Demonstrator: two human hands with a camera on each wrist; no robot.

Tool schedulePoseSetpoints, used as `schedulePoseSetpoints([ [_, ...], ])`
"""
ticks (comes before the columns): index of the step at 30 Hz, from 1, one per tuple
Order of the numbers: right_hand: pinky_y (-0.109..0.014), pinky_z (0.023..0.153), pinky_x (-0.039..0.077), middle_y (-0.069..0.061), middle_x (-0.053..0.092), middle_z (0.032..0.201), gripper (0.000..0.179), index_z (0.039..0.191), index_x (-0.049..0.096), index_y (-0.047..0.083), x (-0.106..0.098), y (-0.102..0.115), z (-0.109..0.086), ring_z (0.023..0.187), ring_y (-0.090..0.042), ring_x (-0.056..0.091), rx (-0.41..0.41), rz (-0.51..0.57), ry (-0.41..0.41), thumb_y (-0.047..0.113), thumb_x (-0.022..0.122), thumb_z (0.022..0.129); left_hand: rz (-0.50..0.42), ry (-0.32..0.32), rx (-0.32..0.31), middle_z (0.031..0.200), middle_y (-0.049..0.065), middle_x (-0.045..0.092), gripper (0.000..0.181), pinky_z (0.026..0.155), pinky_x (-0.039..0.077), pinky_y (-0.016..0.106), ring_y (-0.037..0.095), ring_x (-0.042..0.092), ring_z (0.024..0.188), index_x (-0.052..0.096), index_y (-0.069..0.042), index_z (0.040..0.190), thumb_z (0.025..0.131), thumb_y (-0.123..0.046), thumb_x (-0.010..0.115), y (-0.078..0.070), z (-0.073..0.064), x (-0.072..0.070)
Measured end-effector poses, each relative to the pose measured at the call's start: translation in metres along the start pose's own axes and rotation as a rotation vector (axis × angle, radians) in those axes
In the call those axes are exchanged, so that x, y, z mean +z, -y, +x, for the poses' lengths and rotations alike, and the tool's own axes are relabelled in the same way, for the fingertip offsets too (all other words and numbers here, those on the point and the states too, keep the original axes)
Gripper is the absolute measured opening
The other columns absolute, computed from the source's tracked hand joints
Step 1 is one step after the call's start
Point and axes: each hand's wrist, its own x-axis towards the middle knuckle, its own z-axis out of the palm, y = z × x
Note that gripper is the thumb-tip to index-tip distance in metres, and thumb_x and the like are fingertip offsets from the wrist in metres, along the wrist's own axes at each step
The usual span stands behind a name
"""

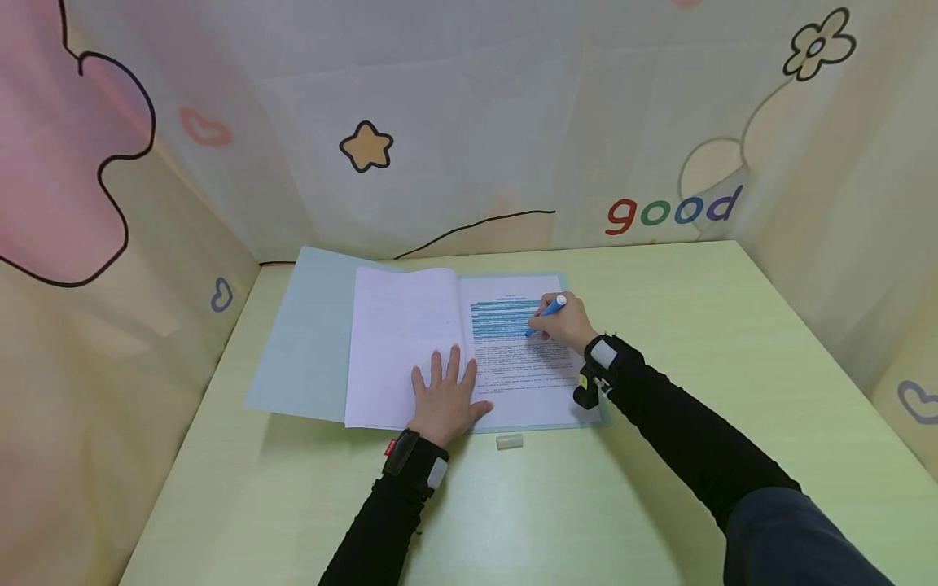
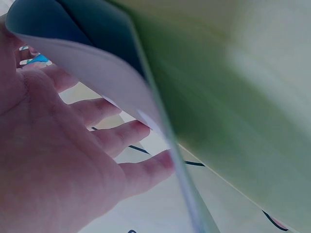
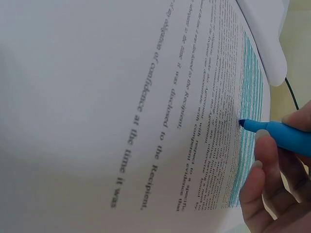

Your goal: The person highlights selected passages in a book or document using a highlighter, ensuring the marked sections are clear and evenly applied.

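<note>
A light blue folder (image 1: 304,342) lies spread on the table with paper in it. My left hand (image 1: 443,407) rests with fingers spread on the blank left page (image 1: 399,342), near the fold. On the right, my right hand (image 1: 567,324) pinches a blue highlighter (image 3: 286,136) with a white end. Its dark tip meets the printed page (image 3: 73,97) at the edge of the blue-marked lines (image 3: 250,97). Upper lines of text are coloured blue; those below are plain black print. The left wrist view shows the palm (image 2: 63,160) beside the raised, curving folder and pages.
A small pale grey block (image 1: 509,441) sits on the table just in front of the folder. The light wood table (image 1: 733,391) extends to both sides. Printed cloth (image 1: 469,122) with a star, flower and the word "good" hangs behind it.
</note>
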Motion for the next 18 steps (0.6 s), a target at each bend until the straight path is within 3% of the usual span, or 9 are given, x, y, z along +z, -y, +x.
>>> schedulePoseSetpoints([
  [18, -0.022, 0.049, 0.041, -0.018, 0.070, 0.079, 0.020, 0.068, 0.054, 0.007, -0.0055, 0.0004, -0.0052, 0.059, -0.027, 0.066, -0.010, -0.003, -0.007, 0.010, 0.068, 0.082, 0.006, 0.011, -0.002, 0.161, 0.014, 0.020, 0.073, 0.113, 0.017, 0.065, 0.042, 0.016, 0.148, 0.036, -0.015, 0.150, 0.091, -0.055, 0.055, -0.0021, 0.0006, -0.0021],
])
